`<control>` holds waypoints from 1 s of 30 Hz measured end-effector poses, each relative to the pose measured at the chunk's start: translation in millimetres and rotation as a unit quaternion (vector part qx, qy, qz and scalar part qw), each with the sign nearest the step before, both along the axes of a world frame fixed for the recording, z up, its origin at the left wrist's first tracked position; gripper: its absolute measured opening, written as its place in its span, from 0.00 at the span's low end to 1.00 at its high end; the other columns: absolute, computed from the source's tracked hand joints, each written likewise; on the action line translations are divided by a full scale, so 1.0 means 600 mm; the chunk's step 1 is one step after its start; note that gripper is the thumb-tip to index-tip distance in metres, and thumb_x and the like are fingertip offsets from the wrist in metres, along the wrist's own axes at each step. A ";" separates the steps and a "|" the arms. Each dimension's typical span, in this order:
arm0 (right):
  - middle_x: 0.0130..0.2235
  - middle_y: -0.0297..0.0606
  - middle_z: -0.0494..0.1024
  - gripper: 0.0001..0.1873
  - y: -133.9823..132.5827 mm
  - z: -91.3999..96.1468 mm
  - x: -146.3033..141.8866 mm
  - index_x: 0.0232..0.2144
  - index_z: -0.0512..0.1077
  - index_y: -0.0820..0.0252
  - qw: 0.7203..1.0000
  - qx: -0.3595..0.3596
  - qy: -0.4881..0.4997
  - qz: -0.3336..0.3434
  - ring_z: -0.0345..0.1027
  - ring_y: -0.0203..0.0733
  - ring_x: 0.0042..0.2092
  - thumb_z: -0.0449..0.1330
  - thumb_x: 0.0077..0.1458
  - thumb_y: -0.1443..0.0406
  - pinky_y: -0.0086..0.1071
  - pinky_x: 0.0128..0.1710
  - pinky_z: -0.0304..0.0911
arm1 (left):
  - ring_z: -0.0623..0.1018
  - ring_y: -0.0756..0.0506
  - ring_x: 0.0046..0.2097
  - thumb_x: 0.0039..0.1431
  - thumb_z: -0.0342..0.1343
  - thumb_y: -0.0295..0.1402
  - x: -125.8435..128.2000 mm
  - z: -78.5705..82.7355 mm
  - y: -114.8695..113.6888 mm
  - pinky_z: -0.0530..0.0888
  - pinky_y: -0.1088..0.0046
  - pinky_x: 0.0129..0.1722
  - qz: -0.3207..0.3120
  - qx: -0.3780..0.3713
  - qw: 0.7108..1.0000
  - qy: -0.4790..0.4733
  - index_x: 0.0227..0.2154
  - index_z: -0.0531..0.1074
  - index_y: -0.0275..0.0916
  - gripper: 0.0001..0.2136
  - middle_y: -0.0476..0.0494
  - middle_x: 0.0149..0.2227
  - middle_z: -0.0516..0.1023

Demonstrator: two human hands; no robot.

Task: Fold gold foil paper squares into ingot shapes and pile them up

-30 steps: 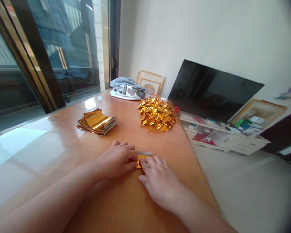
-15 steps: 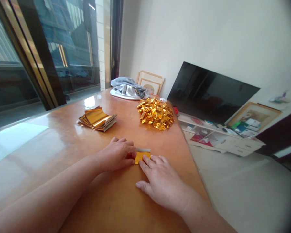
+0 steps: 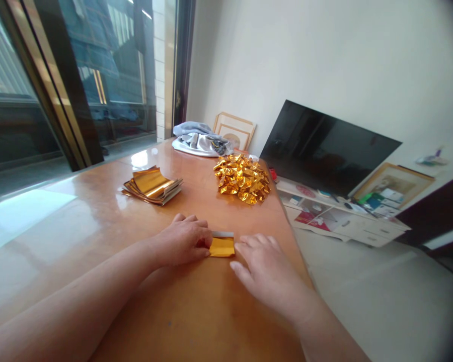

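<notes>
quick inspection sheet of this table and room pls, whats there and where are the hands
surface: glossy orange-brown wooden table, reflecting window light
job's things: small folded gold foil square, silver strip along its far edge; stack of gold foil sheets
clutter: crumpled gold foil heap; grey cloth on white fabric
grippers: left hand at the square's left edge; right hand beside its right edge, seemingly apart
cables: nothing seen
surroundings: black flat-screen TV leaning above a low white cabinet; glass window
</notes>
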State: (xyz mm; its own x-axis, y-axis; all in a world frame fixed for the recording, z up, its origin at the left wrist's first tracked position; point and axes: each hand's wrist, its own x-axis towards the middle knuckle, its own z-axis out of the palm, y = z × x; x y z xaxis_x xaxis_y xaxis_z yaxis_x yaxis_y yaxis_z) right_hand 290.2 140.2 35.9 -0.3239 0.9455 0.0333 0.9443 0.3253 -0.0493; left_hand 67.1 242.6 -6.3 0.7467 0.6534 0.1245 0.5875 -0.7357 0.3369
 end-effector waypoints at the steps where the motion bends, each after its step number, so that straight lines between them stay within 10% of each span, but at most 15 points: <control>1: 0.50 0.44 0.77 0.14 0.003 -0.002 -0.004 0.47 0.76 0.58 1.000 0.008 0.009 0.005 0.66 0.48 0.51 0.54 0.66 0.61 0.41 0.55 0.58 | 0.72 0.43 0.43 0.57 0.59 0.38 0.000 0.000 0.000 0.59 0.65 0.41 -0.001 0.000 1.000 -0.001 0.31 0.75 0.46 0.03 0.51 0.37 0.77; 30: 0.46 0.50 0.75 0.18 0.005 -0.077 -0.079 0.52 0.73 0.66 0.988 0.064 -0.063 0.128 0.65 0.51 0.45 0.52 0.62 0.73 0.43 0.44 0.63 | 0.72 0.42 0.46 0.57 0.52 0.26 -0.013 0.010 0.013 0.59 0.65 0.43 -0.017 -0.063 0.998 0.019 0.32 0.80 0.52 0.14 0.52 0.41 0.80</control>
State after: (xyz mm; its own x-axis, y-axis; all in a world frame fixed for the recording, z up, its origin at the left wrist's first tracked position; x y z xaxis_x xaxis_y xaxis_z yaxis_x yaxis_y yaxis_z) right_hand 242.6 143.4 -10.3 -0.5615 0.8223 0.0922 0.8260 0.5505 0.1206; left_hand 59.0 250.3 -0.6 0.7713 0.6364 0.0136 0.5775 -0.7086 0.4055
